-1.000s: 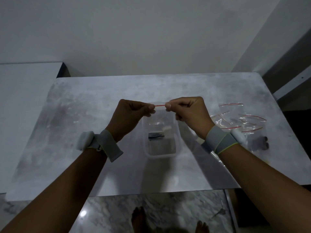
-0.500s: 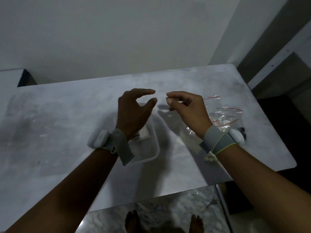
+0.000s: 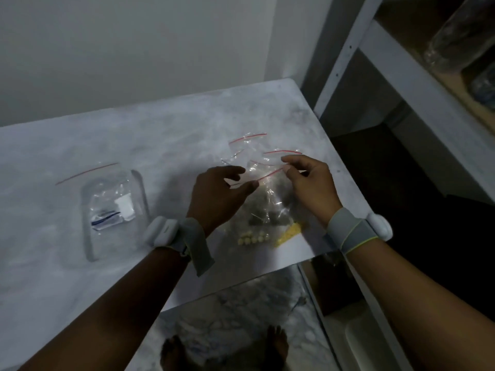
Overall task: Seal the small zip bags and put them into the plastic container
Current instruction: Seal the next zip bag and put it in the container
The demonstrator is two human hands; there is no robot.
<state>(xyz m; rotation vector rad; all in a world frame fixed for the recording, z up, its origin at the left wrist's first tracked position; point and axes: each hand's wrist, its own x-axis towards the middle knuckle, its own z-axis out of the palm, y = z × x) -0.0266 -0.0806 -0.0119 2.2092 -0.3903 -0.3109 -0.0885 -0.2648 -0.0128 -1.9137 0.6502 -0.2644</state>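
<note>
A clear plastic container (image 3: 89,245) stands on the marble table, left of my hands. Inside it lies a zip bag (image 3: 112,212) with white and blue items, its red strip poking past the far rim. Several open zip bags (image 3: 249,148) with red strips are piled to the right. My right hand (image 3: 312,184) pinches the right end of the red strip on a bag of dark pieces (image 3: 267,210). My left hand (image 3: 217,195) has its fingers spread at the strip's left end, thumb touching it. Bags of pale beads (image 3: 253,239) and yellow bits (image 3: 289,234) lie beneath.
The table's right edge (image 3: 345,167) and front edge are close to the bag pile. A white metal shelf rack (image 3: 345,49) stands right of the table. The marble floor and bare feet show below the front edge.
The bag I was holding now lies in the container. Both hands have moved right to the pile, the right hand has taken hold of another bag's strip, and the view has swung right.
</note>
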